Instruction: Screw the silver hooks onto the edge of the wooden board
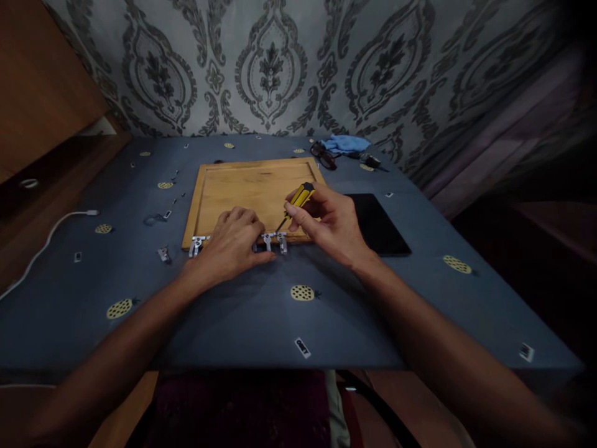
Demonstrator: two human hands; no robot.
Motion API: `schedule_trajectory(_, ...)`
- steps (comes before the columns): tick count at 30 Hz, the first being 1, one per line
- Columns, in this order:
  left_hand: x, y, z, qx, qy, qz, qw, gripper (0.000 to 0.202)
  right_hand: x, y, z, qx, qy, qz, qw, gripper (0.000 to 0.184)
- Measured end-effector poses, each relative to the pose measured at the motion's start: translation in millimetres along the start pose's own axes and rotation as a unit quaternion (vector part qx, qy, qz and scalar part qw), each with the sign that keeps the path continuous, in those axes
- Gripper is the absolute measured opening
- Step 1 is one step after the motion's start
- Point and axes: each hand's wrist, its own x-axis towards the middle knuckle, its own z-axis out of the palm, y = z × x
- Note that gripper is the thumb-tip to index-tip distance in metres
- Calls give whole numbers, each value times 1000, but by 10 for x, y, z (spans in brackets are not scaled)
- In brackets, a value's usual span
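Observation:
A framed wooden board (pixel 252 171), which looks like a cabinet door, lies on the table. Silver metal hinges sit along its near edge, one at the left corner (pixel 196 246) and others near the middle (pixel 282 244). My right hand (pixel 333 221) grips a yellow-and-black screwdriver (pixel 301 196), its shaft slanting down to the hinges at the middle. My left hand (pixel 233 242) rests over the board's near edge, fingers bent lightly on the wood and thumb stretched out beside the hinges. It covers part of that edge. A loose metal hinge (pixel 164 254) lies left of the board.
The table has a blue pineapple-print cloth (pixel 373 326). A black flat panel (pixel 380 227) lies right of the board. Sunglasses (pixel 324 155) and a blue rag (pixel 345 144) are at the back. A white cable (pixel 51 230) runs along the left, near a wooden cabinet (pixel 41 81).

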Motion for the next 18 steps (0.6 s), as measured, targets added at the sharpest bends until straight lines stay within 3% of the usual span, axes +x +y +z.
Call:
schedule_trajectory(12, 5, -47, 62, -21, 25, 12, 999, 44, 7, 4, 2, 8, 0, -7, 1000, 43)
schedule_trajectory(18, -109, -46, -29, -15, 56, 2, 998, 48, 14, 33, -43, -5, 65, -9, 998, 41)
